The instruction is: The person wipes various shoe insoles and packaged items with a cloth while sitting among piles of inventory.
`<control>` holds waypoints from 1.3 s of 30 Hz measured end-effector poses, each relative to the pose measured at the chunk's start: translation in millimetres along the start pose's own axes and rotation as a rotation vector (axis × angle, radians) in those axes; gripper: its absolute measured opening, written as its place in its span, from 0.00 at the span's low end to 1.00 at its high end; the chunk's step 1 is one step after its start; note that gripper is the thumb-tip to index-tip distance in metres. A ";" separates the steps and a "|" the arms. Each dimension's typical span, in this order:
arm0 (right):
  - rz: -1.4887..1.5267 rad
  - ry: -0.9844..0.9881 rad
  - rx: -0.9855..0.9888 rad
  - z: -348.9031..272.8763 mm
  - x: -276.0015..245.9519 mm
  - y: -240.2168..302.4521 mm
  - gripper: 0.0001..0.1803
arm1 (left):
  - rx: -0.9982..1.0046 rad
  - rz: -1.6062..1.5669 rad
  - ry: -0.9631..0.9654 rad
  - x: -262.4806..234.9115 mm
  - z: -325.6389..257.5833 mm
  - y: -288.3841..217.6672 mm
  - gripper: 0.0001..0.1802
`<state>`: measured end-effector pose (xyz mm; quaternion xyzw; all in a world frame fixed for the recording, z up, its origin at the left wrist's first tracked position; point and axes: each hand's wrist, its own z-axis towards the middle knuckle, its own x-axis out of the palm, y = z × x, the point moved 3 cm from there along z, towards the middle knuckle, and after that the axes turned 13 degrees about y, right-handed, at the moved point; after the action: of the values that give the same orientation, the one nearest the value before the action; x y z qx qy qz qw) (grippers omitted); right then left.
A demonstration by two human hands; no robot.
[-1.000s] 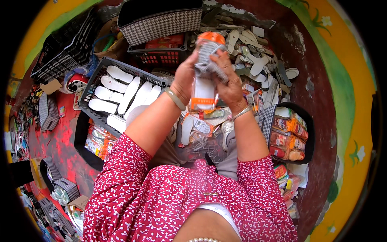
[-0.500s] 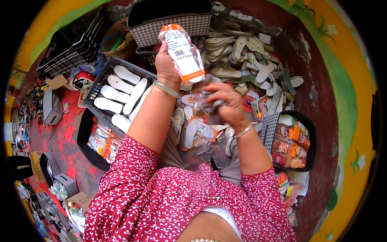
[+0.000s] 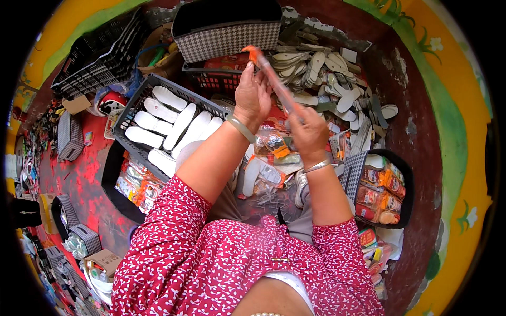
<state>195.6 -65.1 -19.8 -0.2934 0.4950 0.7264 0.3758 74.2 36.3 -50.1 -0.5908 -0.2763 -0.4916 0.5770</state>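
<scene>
A clear insole package [image 3: 278, 87] with orange ends stands slanted in front of me, seen nearly edge-on and smeared by motion. My right hand [image 3: 307, 131] is closed on its lower end. My left hand [image 3: 253, 95] is beside its upper part, fingers stretched upward and the palm turned toward it; whether the fingertips touch the package I cannot tell. Beneath my hands lie loose wrapped packs [image 3: 279, 145] with orange labels and a pale insole [image 3: 251, 176].
A dark crate [image 3: 126, 120] of white insoles stands to the left. A houndstooth bin [image 3: 226, 41] is at the back, beside a heap of loose insoles [image 3: 316, 66]. On the right, another bin [image 3: 352, 174] holds wrapped packs. Stacked black crates [image 3: 95, 66] stand far left.
The package has turned from face-on to edge-on, and my right hand now grips its lower end. My left hand's fingers have straightened. The dark bundle in my right hand no longer shows.
</scene>
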 end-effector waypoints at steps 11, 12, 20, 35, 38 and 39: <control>1.938 0.180 0.567 -6.0 28.4 -12.7 0.18 | -0.053 -0.089 0.277 41.7 -6.7 -16.4 0.29; 1.937 0.183 0.638 -8.2 30.6 -3.4 0.16 | -0.098 -0.121 0.250 35.1 -7.1 -17.0 0.24; 1.540 0.138 0.402 7.6 -21.6 -52.1 0.24 | -0.026 -0.122 0.249 22.4 1.7 -50.1 0.28; 0.076 0.097 -0.327 6.5 13.8 33.8 0.32 | -0.257 -0.230 0.326 23.5 -11.1 -2.6 0.36; 0.201 0.012 -0.360 10.8 10.4 22.1 0.31 | -0.282 -0.116 0.401 39.0 -17.2 -2.3 0.42; 0.241 -0.022 -0.361 13.4 9.3 15.7 0.31 | -0.317 -0.119 0.369 43.8 -23.2 -0.4 0.43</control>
<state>176.7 -53.7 -14.8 -0.2864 0.3843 0.8461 0.2331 83.6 3.7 -14.0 -0.5569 -0.1202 -0.6614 0.4878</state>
